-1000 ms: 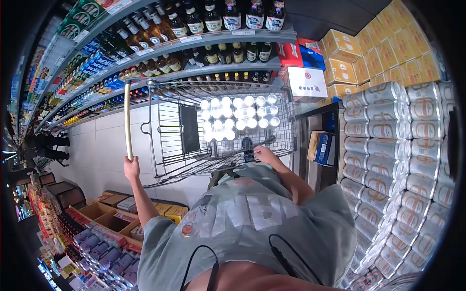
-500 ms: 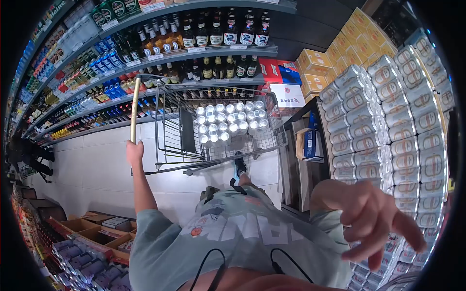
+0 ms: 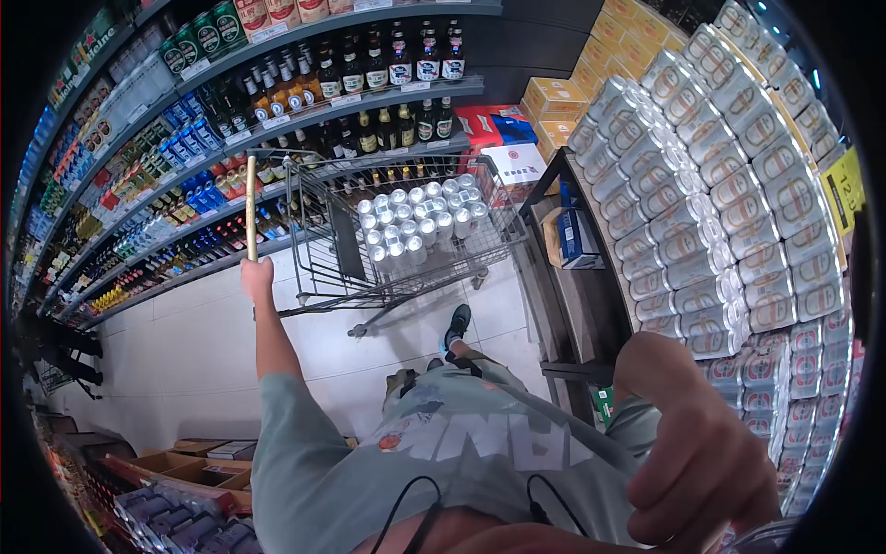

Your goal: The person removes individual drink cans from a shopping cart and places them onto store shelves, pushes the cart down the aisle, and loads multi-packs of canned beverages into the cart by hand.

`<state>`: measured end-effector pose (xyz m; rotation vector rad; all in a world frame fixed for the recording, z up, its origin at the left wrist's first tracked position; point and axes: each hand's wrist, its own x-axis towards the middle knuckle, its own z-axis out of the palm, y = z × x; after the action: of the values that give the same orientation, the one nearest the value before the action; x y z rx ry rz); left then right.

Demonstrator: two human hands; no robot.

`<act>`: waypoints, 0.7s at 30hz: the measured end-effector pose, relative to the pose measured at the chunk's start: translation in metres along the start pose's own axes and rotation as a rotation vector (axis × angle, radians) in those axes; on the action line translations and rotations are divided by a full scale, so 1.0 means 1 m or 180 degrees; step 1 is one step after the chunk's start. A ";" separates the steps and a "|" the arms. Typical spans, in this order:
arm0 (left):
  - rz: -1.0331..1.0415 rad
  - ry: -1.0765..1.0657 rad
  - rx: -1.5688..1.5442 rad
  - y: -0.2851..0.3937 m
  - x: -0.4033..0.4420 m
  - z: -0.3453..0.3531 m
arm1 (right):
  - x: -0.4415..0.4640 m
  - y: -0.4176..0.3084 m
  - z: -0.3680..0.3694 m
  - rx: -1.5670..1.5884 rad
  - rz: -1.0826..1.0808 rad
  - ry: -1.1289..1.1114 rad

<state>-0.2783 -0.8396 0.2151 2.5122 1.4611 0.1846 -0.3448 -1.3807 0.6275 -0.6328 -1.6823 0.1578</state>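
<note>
My left hand (image 3: 257,277) is wrapped round the near end of the handle (image 3: 251,208) of a wire shopping cart (image 3: 323,268). Shrink-wrapped silver-topped cans (image 3: 420,217) sit together in the cart's basket. Raised at the lower right, close to the camera, my right hand (image 3: 706,452) is in front of the stacked silver cans (image 3: 701,194). Its fingers curl downward, and their tips are partly hidden, so whether they hold anything cannot be made out.
Shelves of bottles and cans (image 3: 277,120) run along the far side. A dark display stand (image 3: 572,323) holds an open blue box (image 3: 577,240). Cardboard trays (image 3: 175,462) stand at the lower left. Another person (image 3: 69,346) is at the far left.
My right hand has moved from the cart's side to the lower right, and its spread fingers have since curled. The view has turned rightward. My left hand remains on the handle.
</note>
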 end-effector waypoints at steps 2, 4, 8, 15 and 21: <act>0.0025 -0.0014 -0.0074 0.001 0.000 0.003 | -0.001 -0.011 0.003 0.0049 0.0028 0.0014; 0.0045 -0.0002 -0.0116 -0.006 0.005 0.011 | -0.002 -0.023 0.005 0.0130 0.0147 -0.0016; 0.0074 0.0002 0.0020 -0.002 0.005 0.008 | -0.007 -0.033 0.005 -0.0075 0.0098 -0.0085; 0.0090 -0.0010 0.0178 -0.006 0.015 0.016 | -0.046 -0.056 -0.006 -0.0303 -0.0595 0.0363; 0.0463 0.0211 0.0592 -0.006 0.013 0.016 | -0.169 -0.136 -0.029 -0.2655 0.2182 0.1652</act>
<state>-0.2737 -0.8275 0.1983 2.7894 1.3776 0.1649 -0.3471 -1.5839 0.5466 -1.7046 -0.9215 -0.2303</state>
